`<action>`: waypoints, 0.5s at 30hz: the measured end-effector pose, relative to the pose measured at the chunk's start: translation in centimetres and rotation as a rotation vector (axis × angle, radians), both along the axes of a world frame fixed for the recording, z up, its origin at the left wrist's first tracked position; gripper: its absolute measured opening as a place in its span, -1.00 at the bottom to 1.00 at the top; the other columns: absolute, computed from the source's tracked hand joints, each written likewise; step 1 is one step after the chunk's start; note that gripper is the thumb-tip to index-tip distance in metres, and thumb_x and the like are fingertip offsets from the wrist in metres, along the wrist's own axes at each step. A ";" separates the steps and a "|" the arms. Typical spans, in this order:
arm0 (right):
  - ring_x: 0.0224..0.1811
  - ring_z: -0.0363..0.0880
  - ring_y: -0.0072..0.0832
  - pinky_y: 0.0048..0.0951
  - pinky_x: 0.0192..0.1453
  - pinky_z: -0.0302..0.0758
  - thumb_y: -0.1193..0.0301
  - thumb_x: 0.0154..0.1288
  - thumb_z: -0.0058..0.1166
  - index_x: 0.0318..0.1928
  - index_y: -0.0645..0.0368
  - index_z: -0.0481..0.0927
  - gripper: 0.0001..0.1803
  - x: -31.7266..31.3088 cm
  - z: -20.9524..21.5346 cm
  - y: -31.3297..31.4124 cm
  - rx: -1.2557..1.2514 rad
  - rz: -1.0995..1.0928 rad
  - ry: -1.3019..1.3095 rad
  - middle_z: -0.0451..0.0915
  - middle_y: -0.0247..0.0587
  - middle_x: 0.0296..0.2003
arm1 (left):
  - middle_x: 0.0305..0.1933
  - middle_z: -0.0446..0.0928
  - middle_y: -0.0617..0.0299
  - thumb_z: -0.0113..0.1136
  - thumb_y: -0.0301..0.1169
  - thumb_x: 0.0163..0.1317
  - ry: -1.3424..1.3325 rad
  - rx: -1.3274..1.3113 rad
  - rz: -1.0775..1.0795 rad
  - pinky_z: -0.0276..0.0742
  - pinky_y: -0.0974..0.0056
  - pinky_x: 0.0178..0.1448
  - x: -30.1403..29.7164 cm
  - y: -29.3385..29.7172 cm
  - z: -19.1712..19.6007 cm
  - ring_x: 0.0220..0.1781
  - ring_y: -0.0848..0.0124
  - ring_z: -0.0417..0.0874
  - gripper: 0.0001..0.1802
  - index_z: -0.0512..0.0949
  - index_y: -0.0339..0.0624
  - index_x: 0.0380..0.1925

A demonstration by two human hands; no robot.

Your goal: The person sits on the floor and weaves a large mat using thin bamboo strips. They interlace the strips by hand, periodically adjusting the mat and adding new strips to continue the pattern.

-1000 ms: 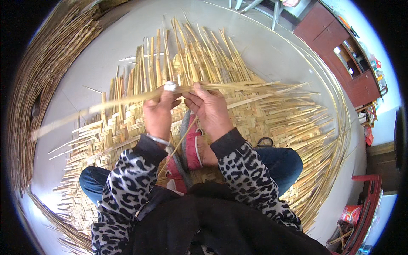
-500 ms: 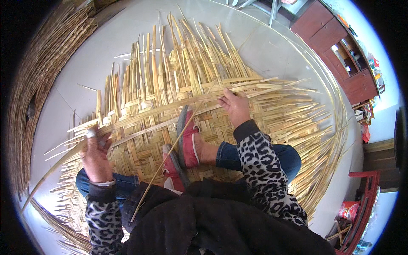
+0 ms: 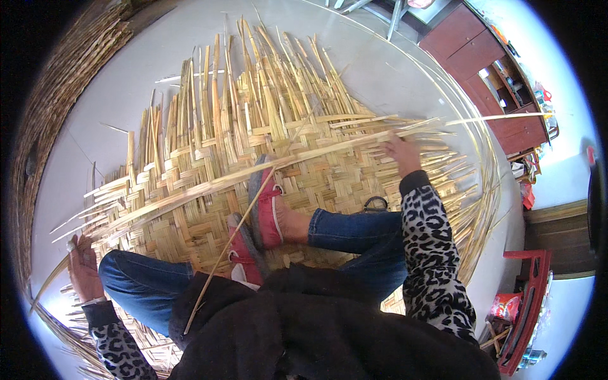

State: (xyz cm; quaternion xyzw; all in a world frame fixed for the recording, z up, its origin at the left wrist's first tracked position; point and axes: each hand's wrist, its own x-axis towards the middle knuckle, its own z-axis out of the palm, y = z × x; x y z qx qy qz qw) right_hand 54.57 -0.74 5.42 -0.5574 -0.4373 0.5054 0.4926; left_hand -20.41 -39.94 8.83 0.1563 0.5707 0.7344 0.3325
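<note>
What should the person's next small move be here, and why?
Probably pressing the long pale strip flat onto the woven mat with the right hand: the strip runs slantwise across the mat, that hand is at its right part, and the left hand is near its left part, so both seem placed to settle it. Whether it lies flat already is unclear.

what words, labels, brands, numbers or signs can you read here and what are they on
No text can be read anywhere in this view.
Red packet at the lower right: any print is too small and blurred to read.
Small items by the red-brown cabinet: too small to tell.
Woven mat and long strip: no lettering shows.
</note>
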 end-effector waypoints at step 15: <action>-0.10 0.59 -0.08 -0.12 0.02 0.51 0.28 0.36 -0.04 -0.17 0.17 0.64 -0.73 -9.0 1.0 -4.1 0.650 0.721 -1.389 0.63 -0.02 -0.22 | -0.19 0.66 0.18 0.07 -0.15 0.46 -0.173 -0.145 -0.236 0.63 0.33 -0.21 28.5 4.3 4.6 -0.21 0.40 0.69 -0.62 0.56 -0.24 0.02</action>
